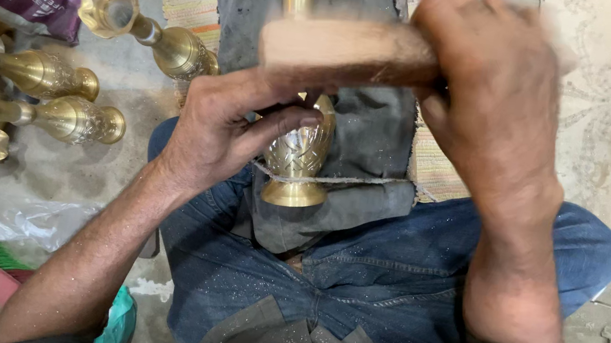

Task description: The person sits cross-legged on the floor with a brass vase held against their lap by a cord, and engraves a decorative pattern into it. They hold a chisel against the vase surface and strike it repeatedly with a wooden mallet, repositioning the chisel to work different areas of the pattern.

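The brass vase [300, 146] lies across the person's lap on a dark cloth [373, 137], its foot toward the body and its neck pointing away, a thin cord [345, 179] running over the base. The left hand [226, 129] pinches something against the vase's belly — probably a small punch or chisel, though the fingers hide it. The right hand [493, 87] is wrapped tight around a wooden mallet [342, 49], blurred in mid-swing just above the left. This looks like the chasing step, pattern being struck into the metal. The next blow calls for a square hit on the tool head, the vase held steady. More brass vases [49, 75] lie on the floor to the left.
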A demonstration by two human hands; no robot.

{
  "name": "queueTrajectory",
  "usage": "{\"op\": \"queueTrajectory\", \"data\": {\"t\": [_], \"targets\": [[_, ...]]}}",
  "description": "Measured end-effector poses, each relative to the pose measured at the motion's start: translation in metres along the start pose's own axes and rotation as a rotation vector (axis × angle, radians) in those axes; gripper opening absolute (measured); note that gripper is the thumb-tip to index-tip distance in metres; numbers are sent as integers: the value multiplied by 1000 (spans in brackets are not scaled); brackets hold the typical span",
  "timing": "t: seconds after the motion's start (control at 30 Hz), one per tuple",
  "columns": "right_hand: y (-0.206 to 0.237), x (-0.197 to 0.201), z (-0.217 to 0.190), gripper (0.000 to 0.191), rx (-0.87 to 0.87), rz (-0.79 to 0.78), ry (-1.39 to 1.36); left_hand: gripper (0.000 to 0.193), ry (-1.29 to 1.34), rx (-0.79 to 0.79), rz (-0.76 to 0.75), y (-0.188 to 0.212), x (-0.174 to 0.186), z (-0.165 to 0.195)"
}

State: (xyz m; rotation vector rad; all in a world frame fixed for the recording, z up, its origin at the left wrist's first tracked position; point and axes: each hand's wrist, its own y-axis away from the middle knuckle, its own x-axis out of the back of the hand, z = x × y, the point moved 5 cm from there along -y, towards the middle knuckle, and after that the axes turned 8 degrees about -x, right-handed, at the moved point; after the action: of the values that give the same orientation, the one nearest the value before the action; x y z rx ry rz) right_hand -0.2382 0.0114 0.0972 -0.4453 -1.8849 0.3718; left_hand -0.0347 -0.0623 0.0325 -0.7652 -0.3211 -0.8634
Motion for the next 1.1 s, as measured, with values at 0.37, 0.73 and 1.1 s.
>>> {"op": "queueTrajectory", "data": {"t": [0.37, 0.73, 1.1], "targets": [[-3, -2, 7, 30, -168, -85, -230, 36, 36, -36, -16, -5, 4, 2], [0, -7, 16, 33, -259, -114, -448, 37, 84, 58, 2, -6, 6, -4], [-3, -3, 10, 29, -145, -36, -215, 31, 100, 81, -27, -8, 6, -13]]}}
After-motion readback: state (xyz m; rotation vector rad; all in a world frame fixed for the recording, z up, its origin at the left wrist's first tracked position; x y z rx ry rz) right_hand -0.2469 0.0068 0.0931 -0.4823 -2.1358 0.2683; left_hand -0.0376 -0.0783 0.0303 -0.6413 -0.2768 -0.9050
